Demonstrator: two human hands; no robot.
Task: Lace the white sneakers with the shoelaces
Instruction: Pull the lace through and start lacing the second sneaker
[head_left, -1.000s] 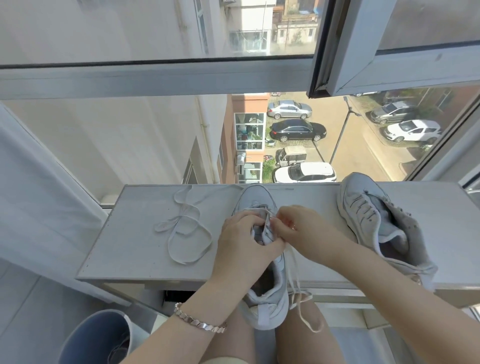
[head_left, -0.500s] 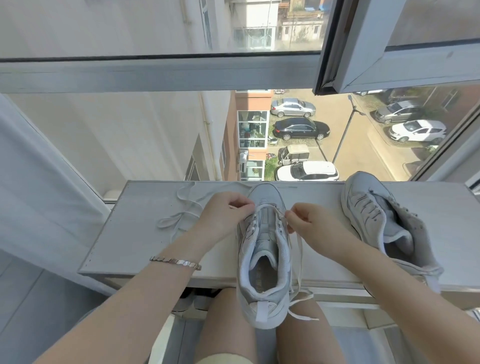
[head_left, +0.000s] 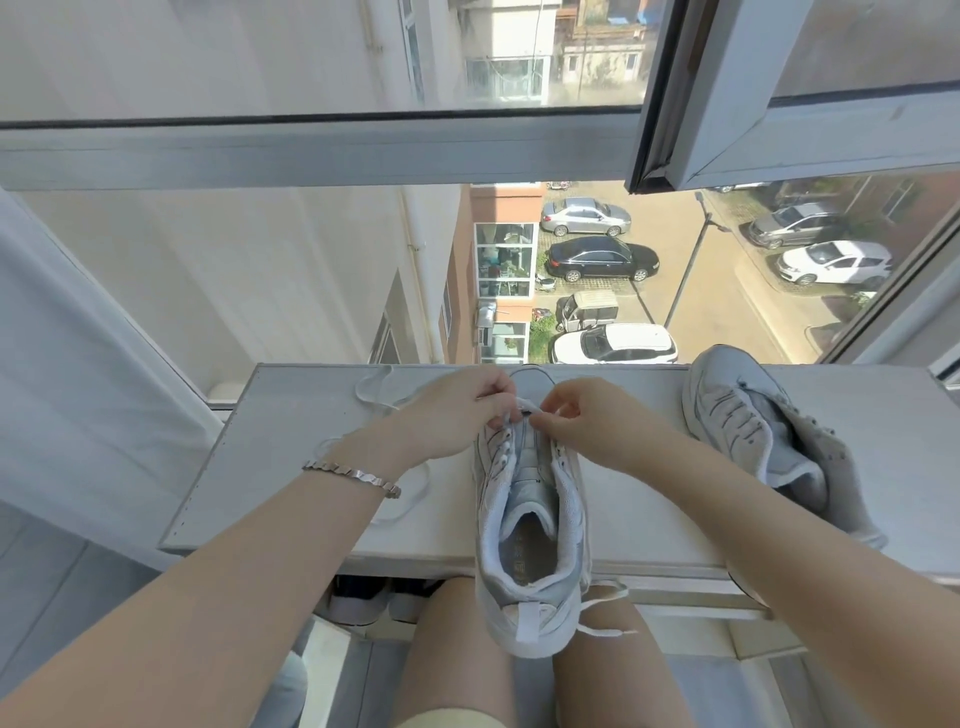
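A white table (head_left: 291, 467) stands at an open window above parked cars. Left of the centre sneaker (head_left: 530, 519) lies one loose shoelace (head_left: 359, 389). The fingers of the left hand (head_left: 457, 415) and right hand (head_left: 587, 426) pinch a second shoelace (head_left: 524, 402) at its front eyelets. A second sneaker (head_left: 748, 421) rests to its right.

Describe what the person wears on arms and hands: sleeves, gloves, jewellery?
Both forearms are bare; no sleeves in view. The left hand and right hand are ungloved. A silver metal link bracelet with flat, angular segments circles the left wrist. The right wrist carries nothing. Rings: cannot tell.
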